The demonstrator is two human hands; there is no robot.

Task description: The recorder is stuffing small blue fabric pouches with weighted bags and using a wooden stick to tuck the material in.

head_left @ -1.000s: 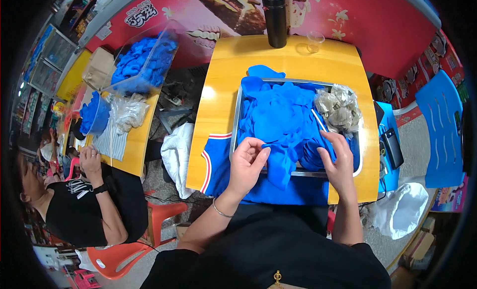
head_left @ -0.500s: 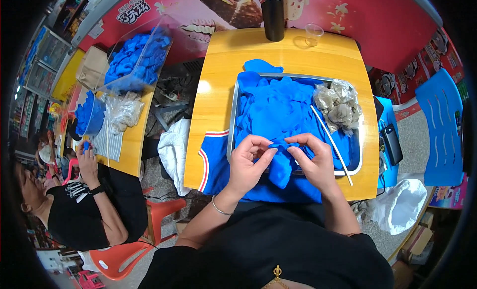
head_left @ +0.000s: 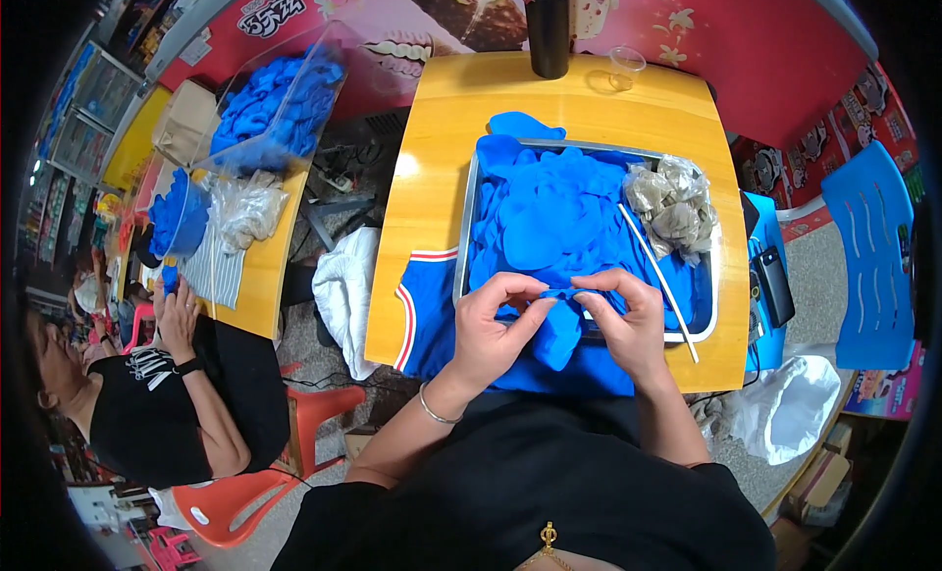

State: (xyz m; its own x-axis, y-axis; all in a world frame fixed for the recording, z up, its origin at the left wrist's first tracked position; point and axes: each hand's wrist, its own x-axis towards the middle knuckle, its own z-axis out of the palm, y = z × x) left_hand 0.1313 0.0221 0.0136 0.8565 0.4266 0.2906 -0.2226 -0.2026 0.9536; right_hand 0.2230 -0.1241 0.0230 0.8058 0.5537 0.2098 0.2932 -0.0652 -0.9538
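**Both hands pinched on one blue glove at the near edge of the tabletop**

So the left hand (head_left: 496, 326) and right hand (head_left: 628, 321) sit close together, fingertips of both clamped on the same blue glove (head_left: 557, 321). It's stretched between them along its top and the rest droops down toward the person. This all happens right over the near rim of the metal tray (head_left: 461, 247), close to the near edge of the yellow tabletop (head_left: 432, 179). There's a thin bracelet (head_left: 432, 412) on the left wrist.

The tray is stuffed with a heap of blue gloves (head_left: 549, 208), some spilling over its far rim. In the tray's far right corner there's a bunch of crumpled clear plastic bags (head_left: 672, 203), and a thin white stick (head_left: 657, 282) lies diagonally across the right side. A blue cloth with red and white trim (head_left: 422, 316) hangs under the tray over the near left edge of the tabletop.

At the far edge stand a black bottle (head_left: 548, 26) and a clear plastic cup (head_left: 626, 66) just beside it. Off the right edge there's a black phone-like device (head_left: 773, 282) on something blue, and a blue plastic chair (head_left: 868, 247) further out.

Way off left, another person in a black shirt (head_left: 147, 394) sits at a second table with more blue gloves in a clear bag (head_left: 270, 110).
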